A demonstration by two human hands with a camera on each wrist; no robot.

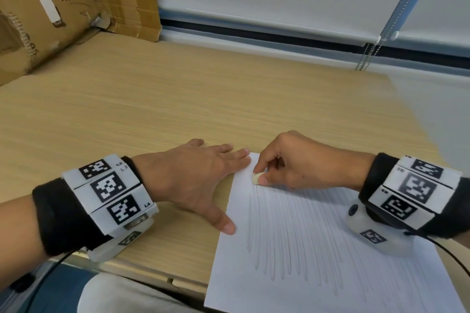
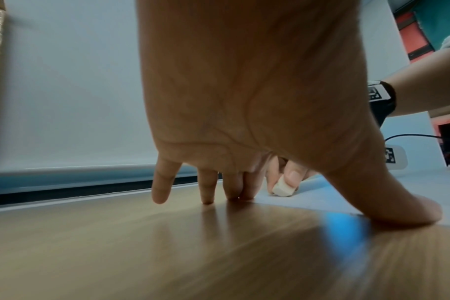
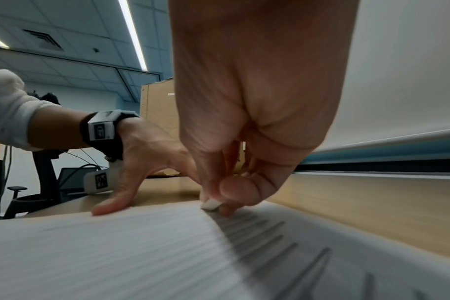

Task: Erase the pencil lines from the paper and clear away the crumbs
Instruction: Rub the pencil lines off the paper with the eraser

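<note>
Upper left of the head view: a cardboard box (image 1: 38, 20) is standing at the far corner of the wooden table (image 1: 127, 109). At lower left centre, the left hand (image 1: 193, 180) is lying flat with fingers straight and spread; its thumb (image 1: 223, 223) is pressing the left edge of the paper (image 1: 292, 274), and one fingertip is resting at the sheet's far corner. The paper is lying in the lower right of the frame, with part of its near end overhanging the table edge, and pencil lines (image 1: 292, 231) are running lengthwise across it. Just right of centre, the right hand (image 1: 300, 162) is pinching a small white eraser (image 1: 256, 177) between thumb and forefinger, and the eraser is touching the sheet near its far left corner. Crumbs are too small to tell.
</note>
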